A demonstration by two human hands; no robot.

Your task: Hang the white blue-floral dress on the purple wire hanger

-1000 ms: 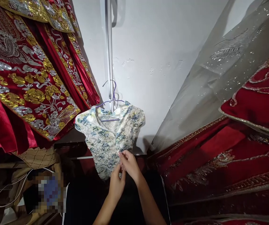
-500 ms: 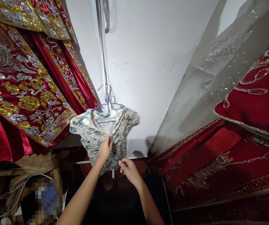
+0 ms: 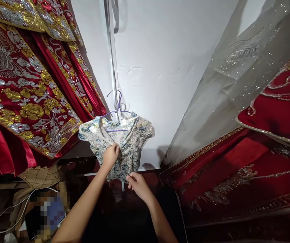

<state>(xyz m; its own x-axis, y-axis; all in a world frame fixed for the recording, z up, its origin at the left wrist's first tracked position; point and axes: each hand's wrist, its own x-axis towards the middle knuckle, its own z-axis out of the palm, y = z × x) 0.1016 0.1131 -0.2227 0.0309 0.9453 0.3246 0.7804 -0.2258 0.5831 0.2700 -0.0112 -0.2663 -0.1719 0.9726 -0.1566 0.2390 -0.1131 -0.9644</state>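
Note:
A short-sleeved patterned blouse (image 3: 128,145) in cream, blue and yellow hangs from a purple hanger (image 3: 120,101) on a metal pole. My left hand (image 3: 111,156) pinches the front of the blouse at the bottom of its V-neckline. Down by the lower right hem is my right hand (image 3: 137,182), its fingers curled and drawn together. Its fingertips overlap the edge of the blouse; whether fabric is between them is hard to make out.
Red garments with gold and silver embroidery (image 3: 31,91) hang at left. On the right are a sparkly sheer white gown (image 3: 210,87) and a beaded red dress (image 3: 279,104). The metal pole (image 3: 111,50) stands before a white wall. A white cable (image 3: 21,216) loops at lower left.
The blouse's hem has risen slightly and its body looks shorter and more bunched. My left hand has shifted a little left and up against the neckline. My right hand has moved slightly left.

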